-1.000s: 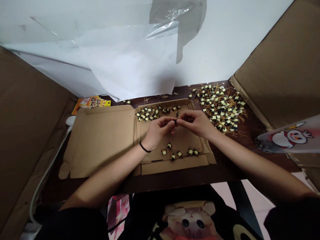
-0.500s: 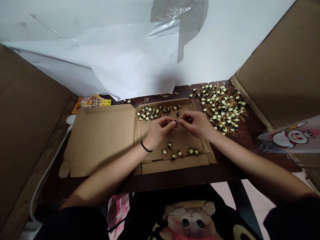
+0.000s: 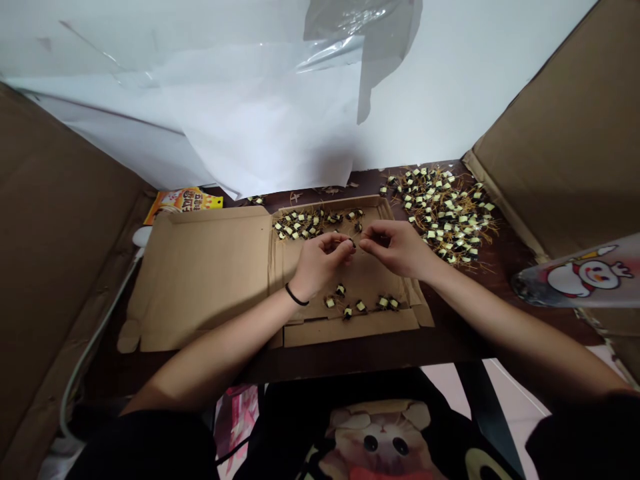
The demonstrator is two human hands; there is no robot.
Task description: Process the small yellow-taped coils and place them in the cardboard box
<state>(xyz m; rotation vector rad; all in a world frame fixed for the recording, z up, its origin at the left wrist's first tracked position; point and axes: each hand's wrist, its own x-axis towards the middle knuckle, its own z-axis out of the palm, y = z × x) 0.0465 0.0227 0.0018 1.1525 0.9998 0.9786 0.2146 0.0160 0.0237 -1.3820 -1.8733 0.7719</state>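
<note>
Over the open cardboard box point(image 3: 300, 333), my left hand point(image 3: 321, 261) pinches a small dark wire-wound coil point(image 3: 352, 243) between thumb and fingertips. My right hand point(image 3: 393, 248) is just to its right, thumb and forefinger pressed together. Whatever lies in that pinch, perhaps a thin wire lead, is too small to make out. Similar coils with pale yellow tape and copper-coloured wires form a cluster point(image 3: 297, 225) along the box's back left. Several more coils point(image 3: 361, 305) are spread near its front edge, below my hands.
A large heap of coils point(image 3: 445, 213) lies on the dark table right of the box. The box lid point(image 3: 205, 280) is folded out leftward. A yellow snack packet point(image 3: 185, 200) and a white cable point(image 3: 100, 333) are at left, a printed plastic cup point(image 3: 580, 273) at right. Cardboard walls flank the table.
My right hand has drawn back very slightly from the coil, widening the gap between my fingertips. My left hand still pinches the coil; the view has shifted a little.
</note>
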